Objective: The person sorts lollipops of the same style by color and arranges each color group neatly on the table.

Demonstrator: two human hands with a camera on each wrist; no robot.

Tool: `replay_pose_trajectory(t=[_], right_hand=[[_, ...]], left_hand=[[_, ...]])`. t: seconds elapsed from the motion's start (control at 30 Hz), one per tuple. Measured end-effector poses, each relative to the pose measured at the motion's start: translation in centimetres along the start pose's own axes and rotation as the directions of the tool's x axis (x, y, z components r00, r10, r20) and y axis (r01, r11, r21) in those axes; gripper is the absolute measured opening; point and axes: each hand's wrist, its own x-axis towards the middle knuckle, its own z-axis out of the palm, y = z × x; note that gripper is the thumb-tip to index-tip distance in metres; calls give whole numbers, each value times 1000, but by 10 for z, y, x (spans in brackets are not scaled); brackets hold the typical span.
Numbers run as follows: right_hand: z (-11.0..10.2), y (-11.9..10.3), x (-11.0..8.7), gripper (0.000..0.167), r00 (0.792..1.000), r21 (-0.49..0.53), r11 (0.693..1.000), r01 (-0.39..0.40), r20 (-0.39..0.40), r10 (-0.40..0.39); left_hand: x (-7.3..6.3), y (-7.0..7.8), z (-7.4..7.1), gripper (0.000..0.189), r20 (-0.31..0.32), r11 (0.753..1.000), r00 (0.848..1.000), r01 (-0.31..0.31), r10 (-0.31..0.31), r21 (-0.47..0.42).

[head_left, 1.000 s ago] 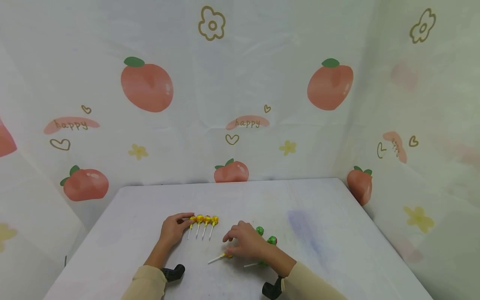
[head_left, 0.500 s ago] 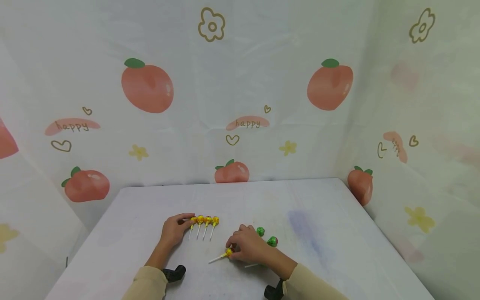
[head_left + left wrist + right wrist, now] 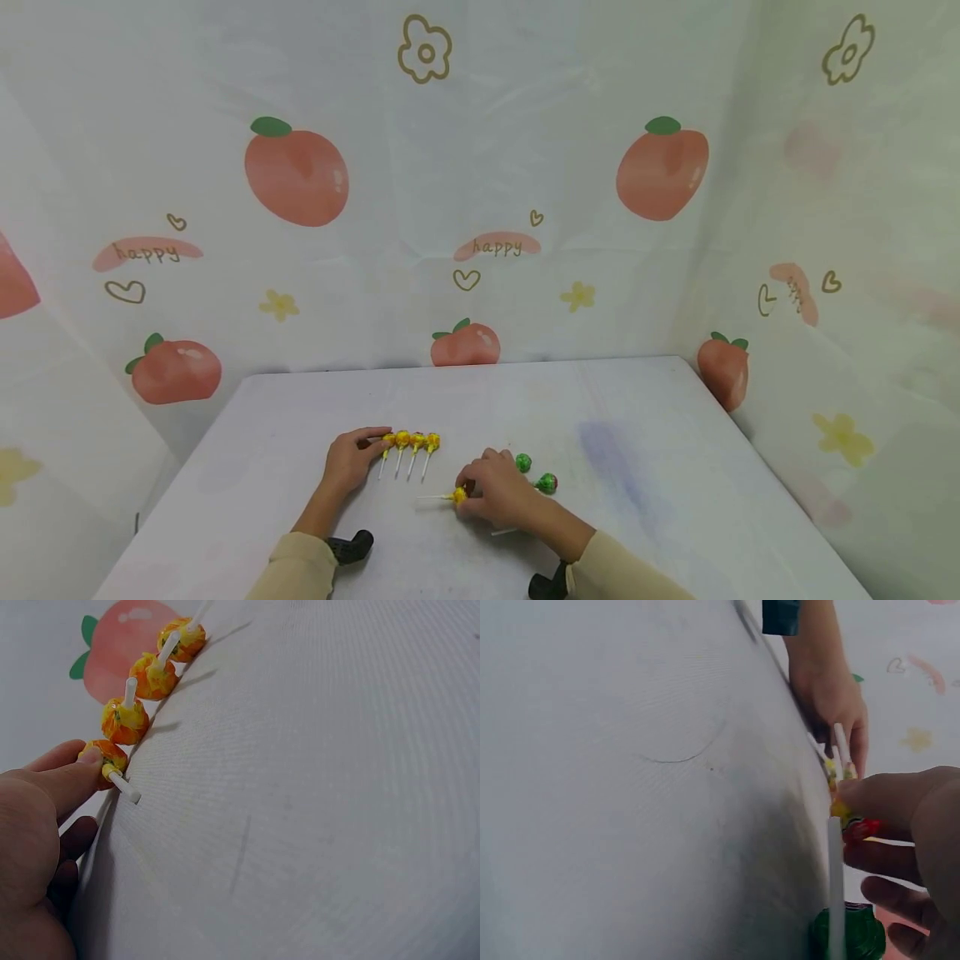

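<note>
In the head view, several yellow lollipops (image 3: pixel 417 442) lie side by side in a row, sticks toward the person. My left hand (image 3: pixel 348 461) is at the row's left end; in the left wrist view its thumb and a finger pinch the yellow-orange head of the end lollipop (image 3: pixel 112 759). To the right, my right hand (image 3: pixel 498 487) pinches another yellow lollipop (image 3: pixel 460 496) by its head, the white stick pointing left. In the right wrist view that wrapper (image 3: pixel 857 827) shows red and yellow between thumb and fingers.
Beyond the right hand lie two green lollipops, one farther back (image 3: pixel 522 462) and one nearer (image 3: pixel 547 483). A white stick (image 3: pixel 504 531) pokes out from under the right hand. The white table (image 3: pixel 315 408) meets a fruit-printed curtain (image 3: pixel 375 300) behind.
My right hand has come down onto the loose yellow lollipop and taken hold of its head. The stick has swung from slanting to nearly level. My left hand stays at the row.
</note>
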Motion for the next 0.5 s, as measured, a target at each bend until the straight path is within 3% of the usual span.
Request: replay_pose_trajectory(t=[0.1,0.2,0.33,0.5], right_hand=[[-4,2,0,23,998,146,989,8,-70,3],[-10,3,-1,25,990,331,943,36,-143,12],[-18,3,-1,25,979,576,815,63,-196,62],[-28,3,4,27,971,773,633,39,-178,158]], left_hand=[[-1,1,0,24,-11,1000,1000,0,0,-3],[-1,1,0,24,-13,1000,1000,-5,5,-6],[-1,1,0,25,-6,1000,1000,0,0,-6],[-1,2,-1,25,-1,1000,1000,0,0,-5]])
